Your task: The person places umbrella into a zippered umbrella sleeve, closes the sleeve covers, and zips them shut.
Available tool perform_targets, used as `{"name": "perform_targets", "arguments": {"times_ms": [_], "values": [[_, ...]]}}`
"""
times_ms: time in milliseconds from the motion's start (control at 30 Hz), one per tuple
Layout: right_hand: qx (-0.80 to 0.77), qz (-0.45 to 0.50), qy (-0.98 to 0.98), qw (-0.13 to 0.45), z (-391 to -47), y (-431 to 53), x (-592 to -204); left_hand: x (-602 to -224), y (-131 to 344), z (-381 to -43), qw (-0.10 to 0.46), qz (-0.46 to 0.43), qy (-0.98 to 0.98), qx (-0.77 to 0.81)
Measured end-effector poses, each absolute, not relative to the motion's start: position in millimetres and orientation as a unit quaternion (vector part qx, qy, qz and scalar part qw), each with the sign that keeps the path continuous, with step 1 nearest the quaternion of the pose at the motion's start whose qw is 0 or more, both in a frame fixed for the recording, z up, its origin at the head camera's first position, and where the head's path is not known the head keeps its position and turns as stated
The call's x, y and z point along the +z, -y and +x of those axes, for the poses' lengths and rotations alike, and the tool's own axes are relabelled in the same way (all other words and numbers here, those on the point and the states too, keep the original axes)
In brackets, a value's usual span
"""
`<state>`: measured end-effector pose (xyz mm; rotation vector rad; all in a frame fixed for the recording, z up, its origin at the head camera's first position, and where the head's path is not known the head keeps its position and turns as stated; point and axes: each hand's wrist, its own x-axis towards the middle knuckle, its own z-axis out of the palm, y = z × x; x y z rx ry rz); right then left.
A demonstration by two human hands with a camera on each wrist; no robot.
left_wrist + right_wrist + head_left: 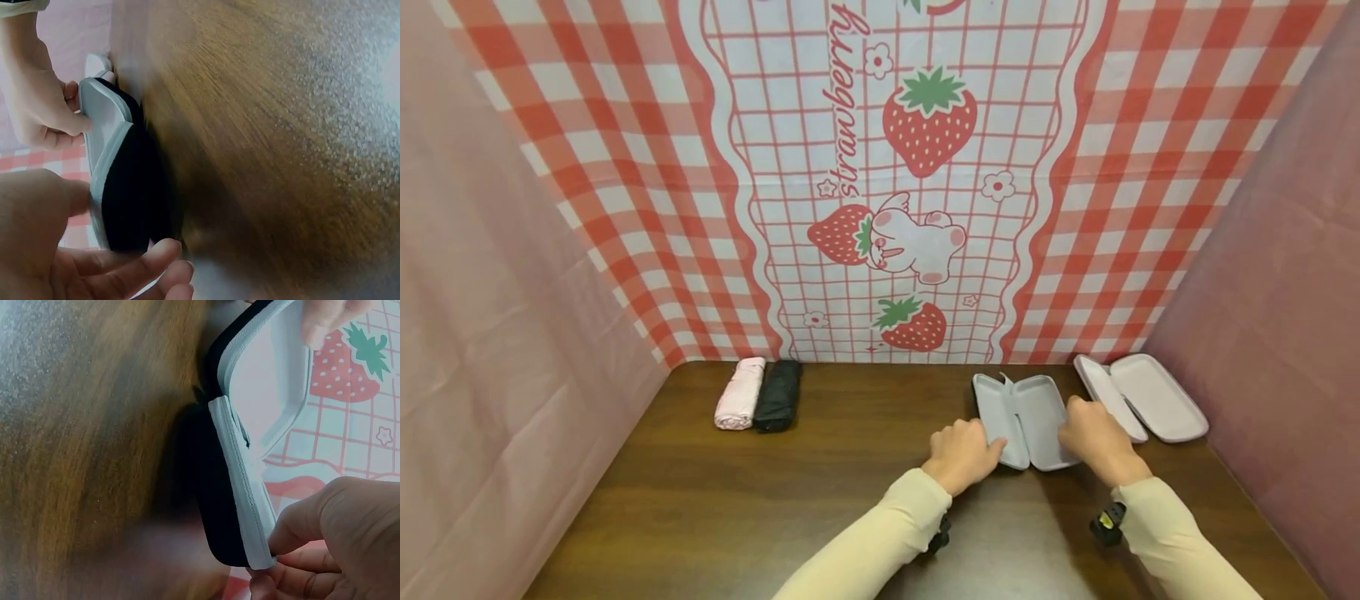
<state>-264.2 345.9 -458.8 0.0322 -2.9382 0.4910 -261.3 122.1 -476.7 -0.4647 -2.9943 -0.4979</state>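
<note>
A zippered hard case (1042,421) lies spread open on the table, its lining light grey. Black outer shell (134,194) shows from the side in the left wrist view. My left hand (964,454) holds the left half, thumb over the rim and fingers along the outside. On the opposite half, my right hand (1099,437) grips the outer edge. The right wrist view shows the right thumb and fingers pinching the rim (253,534) near a corner. Inside the case, only bare lining is visible.
Behind my right hand, a second opened case (1165,398) with pale pink lining stands at the back right. A rolled pink cloth (741,394) and a rolled black cloth (777,396) lie side by side at the back left. A strawberry-print curtain (925,183) hangs behind the wooden table (760,500).
</note>
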Motion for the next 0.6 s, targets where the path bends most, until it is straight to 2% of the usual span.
{"name": "perform_targets", "arguments": {"times_ms": [267, 467, 600], "values": [[0.153, 0.033, 0.983, 0.098, -261.0, -342.3, -459.4, -474.2, -118.0, -261.1, 0.035, -0.152, 0.977, -0.142], [0.158, 0.025, 0.984, 0.073, -260.9, -340.2, -460.9, -472.4, -116.1, -259.2, 0.048, -0.146, 0.98, -0.13], [0.158, 0.027, 0.984, 0.077, -261.5, -337.2, -461.8, -471.7, -115.4, -259.7, 0.03, -0.131, 0.985, -0.109]]}}
